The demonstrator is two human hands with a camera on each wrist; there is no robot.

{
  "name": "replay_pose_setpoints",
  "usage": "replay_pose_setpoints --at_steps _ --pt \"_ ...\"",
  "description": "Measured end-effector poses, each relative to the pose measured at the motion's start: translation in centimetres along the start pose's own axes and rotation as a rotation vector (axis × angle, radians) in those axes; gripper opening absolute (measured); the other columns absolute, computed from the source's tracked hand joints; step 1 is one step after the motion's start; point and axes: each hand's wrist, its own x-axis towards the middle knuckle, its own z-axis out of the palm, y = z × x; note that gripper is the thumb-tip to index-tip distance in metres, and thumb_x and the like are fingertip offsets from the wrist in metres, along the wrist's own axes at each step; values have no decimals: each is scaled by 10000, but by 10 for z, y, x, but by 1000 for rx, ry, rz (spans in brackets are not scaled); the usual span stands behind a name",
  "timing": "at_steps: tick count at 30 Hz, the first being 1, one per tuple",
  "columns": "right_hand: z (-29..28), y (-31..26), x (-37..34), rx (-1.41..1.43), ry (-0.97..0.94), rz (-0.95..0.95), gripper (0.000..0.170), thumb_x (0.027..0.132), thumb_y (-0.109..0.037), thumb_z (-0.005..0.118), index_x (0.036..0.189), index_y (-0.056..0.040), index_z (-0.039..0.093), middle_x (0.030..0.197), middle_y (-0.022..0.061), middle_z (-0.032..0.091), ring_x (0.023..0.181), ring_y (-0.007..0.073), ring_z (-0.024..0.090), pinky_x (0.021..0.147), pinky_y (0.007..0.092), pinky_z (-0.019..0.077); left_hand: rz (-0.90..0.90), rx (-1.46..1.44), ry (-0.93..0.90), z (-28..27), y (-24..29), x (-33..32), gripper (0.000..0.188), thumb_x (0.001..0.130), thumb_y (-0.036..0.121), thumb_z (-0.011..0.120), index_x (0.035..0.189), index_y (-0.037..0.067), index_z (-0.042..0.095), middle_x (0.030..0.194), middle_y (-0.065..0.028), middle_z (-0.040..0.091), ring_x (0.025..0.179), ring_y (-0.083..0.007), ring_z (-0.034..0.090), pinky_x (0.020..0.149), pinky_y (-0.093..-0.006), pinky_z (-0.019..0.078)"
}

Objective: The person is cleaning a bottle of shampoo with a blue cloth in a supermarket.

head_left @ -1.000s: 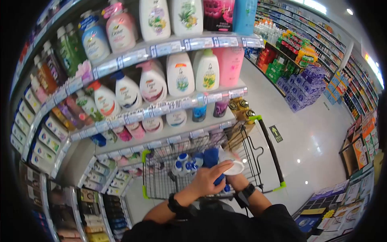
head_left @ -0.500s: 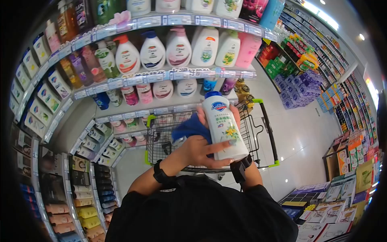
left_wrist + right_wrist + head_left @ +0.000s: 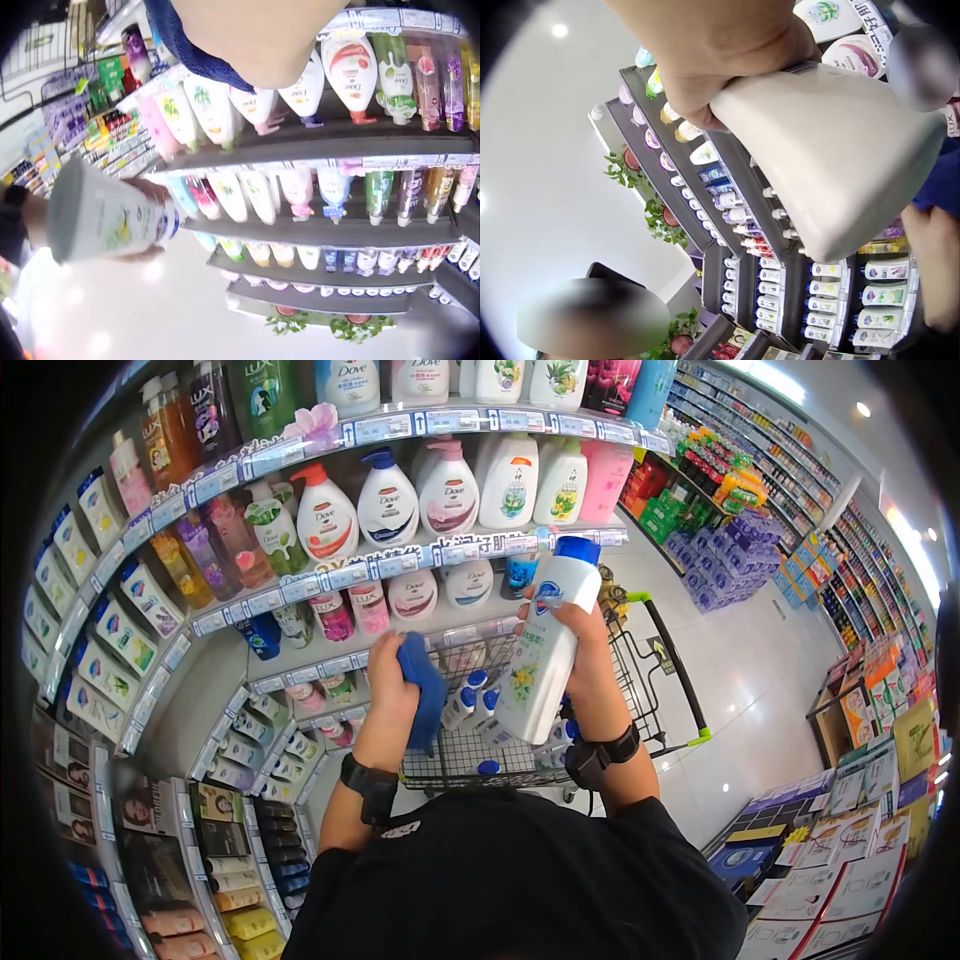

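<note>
In the head view my right hand (image 3: 588, 645) grips a white Safeguard body wash bottle (image 3: 545, 670) with a blue cap. It is raised over the shopping cart (image 3: 470, 760), cap up and leaning right. To its left, my left hand (image 3: 392, 685) holds a folded blue cloth (image 3: 424, 695), apart from the bottle. The left wrist view shows the bottle (image 3: 112, 217) from its base end, with part of the cloth (image 3: 202, 56) near the top. Filling the right wrist view, the plain side of the bottle (image 3: 832, 150) rests in my right hand (image 3: 727, 52).
Several blue-capped white bottles (image 3: 480, 705) lie in the wire cart. Beyond it stands a shelf (image 3: 400, 555) packed with pump bottles. More shelving (image 3: 215, 760) curves along the left. Boxed goods (image 3: 830, 860) are stacked at right, with pale floor (image 3: 720, 750) between.
My left hand with the cloth has moved left, away from the bottle. The bottle, base-up near the cart a second ago, is now raised cap up and leaning right in my right hand.
</note>
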Motion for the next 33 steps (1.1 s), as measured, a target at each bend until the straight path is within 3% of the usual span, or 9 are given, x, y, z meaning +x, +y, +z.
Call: replay_pose_setpoints --at_steps 7,10,12,15,21,25,28,29,33 --pt "18 26 3 -322 -80 -144 610 726 -44 585 1260 -60 292 1040 114 493 904 205 535 784 346 458 123 -157 -560 102 84 -95 325 800 60 509 1117 37 441 1176 -168 482 1048 -257 517 878 -350 446" --pt "29 33 2 -362 -127 -238 697 738 -90 623 1325 -48 250 1173 117 467 1081 202 464 917 320 378 906 370 -832 120 85 -105 412 828 144 527 1205 30 405 1299 -192 391 1148 -311 455 956 -395 376" --pt "32 33 -3 -687 -171 -343 699 769 -225 608 1332 -34 241 1235 135 412 1145 226 420 957 342 339 1200 811 -1061 123 84 -99 542 837 232 545 1290 15 340 1362 -230 319 1223 -361 385 1002 -422 306" --pt "36 31 -8 -769 -276 -440 755 786 -394 579 1342 -23 225 1297 146 344 1209 258 361 998 365 291 1252 850 -1190 123 73 -87 643 816 235 575 1338 2 279 1390 -260 257 1273 -389 307 1022 -434 268" --pt "38 23 -20 -458 -384 -261 897 754 -463 602 1362 16 148 1319 151 323 1233 247 320 1019 365 249 1384 877 -1071 124 72 -81 866 763 333 641 1398 39 129 1432 -288 63 1330 -402 135 1048 -450 184" --pt "41 23 -17 -663 -402 -388 799 687 -142 603 1338 22 169 1231 186 370 1179 264 367 998 359 260 885 443 -853 130 62 -80 1083 677 364 723 1409 88 -26 1457 -208 63 1315 -302 206 1023 -402 258" --pt "45 18 -21 -791 -517 -340 833 722 -191 649 1366 -4 155 1333 123 318 1238 221 318 1024 357 236 682 597 -973 130 86 -75 1162 589 376 780 1414 101 9 1424 -177 191 1275 -275 279 996 -377 303" --pt "51 15 -22 -889 -531 -397 790 638 -100 602 1298 6 181 1150 160 424 1088 251 431 933 359 329 605 593 -975 130 90 -72 1213 503 387 819 1412 95 70 1339 -149 336 1190 -229 383 972 -337 336" --pt "46 20 -20 -751 -551 -259 805 632 -119 609 1305 -10 181 1164 149 411 1095 225 412 933 343 325 427 575 -991 120 89 -63 1226 465 457 839 1405 102 135 1277 -140 410 1082 -184 473 946 -294 364"
